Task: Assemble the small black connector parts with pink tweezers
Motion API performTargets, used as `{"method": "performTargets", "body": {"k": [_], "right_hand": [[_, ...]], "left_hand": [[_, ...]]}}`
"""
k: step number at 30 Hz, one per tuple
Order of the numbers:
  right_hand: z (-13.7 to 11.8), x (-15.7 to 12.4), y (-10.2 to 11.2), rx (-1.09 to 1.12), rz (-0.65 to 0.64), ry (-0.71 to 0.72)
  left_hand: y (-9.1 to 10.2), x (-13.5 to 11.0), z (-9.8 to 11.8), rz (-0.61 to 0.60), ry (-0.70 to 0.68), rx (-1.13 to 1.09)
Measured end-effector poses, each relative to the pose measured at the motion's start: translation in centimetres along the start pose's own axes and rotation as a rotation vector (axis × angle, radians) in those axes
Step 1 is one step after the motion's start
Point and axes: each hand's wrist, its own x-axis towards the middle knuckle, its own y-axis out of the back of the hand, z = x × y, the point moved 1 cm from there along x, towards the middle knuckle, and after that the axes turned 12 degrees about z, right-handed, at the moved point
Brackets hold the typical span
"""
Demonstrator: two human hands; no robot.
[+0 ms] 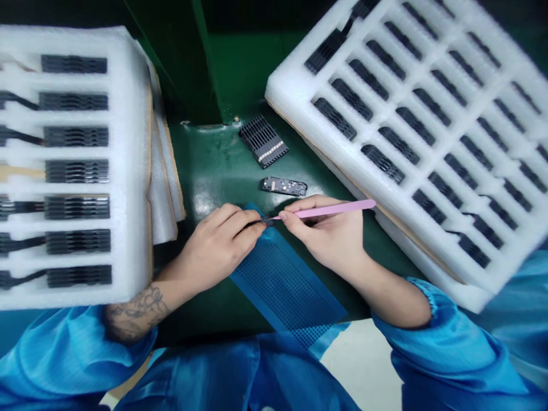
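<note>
My left hand (222,242) pinches a small black part (268,220) between thumb and fingers, just above the upper end of a blue perforated sheet (291,279). Most of that part is hidden by the fingers. In my right hand (327,237) is a pair of pink tweezers (336,209), whose tip points left and meets the black part. Beyond the hands lies a flat black component (285,186) with small metallic spots. Farther back, a row of thin black pieces (263,141) sits side by side with a pale band across it.
White foam trays (131,171) with black parts in their slots are stacked at the left. Another foam tray (295,91), tilted, fills the right side with many slotted black parts. A green upright (180,63) rises behind the green table surface (205,165).
</note>
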Motion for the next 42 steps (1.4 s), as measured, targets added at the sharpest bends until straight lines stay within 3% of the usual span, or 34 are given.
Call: {"method": "performTargets", "body": {"k": [15,20,23,26,29,34,36,39,42], "right_hand": [[0.2,-0.1,-0.1,0.016,0.002,0.028],[0.9,-0.1,0.6,0.135,0.032,0.074],[1.4,0.0,1.2,0.159,0.061,0.301],[1.5,-0.2,1.0,-0.001,-0.109,0.637],[1.3,-0.6,0.3,-0.178,-0.238,0.768],[0.9,-0.8,0.8,-0.097,-0.213,0.778],[0.9,-0.2,1.5,-0.029,-0.119,0.734],[1.2,1.2,2.3,-0.031,0.126,0.581],[1.7,2.4,2.1,-0.134,0.169,0.523]], "left_hand": [[-0.1,0.0,-0.1,0.003,0.002,-0.014],[-0.1,0.0,0.0,-0.005,0.008,-0.009],[0.1,0.0,0.0,0.002,0.025,0.007],[0.2,0.0,0.1,0.008,0.018,0.008],[0.3,0.0,0.1,0.0,0.008,-0.021],[0.4,-0.1,0.1,0.129,0.014,0.008],[0.6,-0.1,0.1,0.216,0.031,0.017],[0.6,0.0,0.2,0.254,0.039,0.015],[0.5,0.0,0.1,0.23,0.052,0.024]]}}
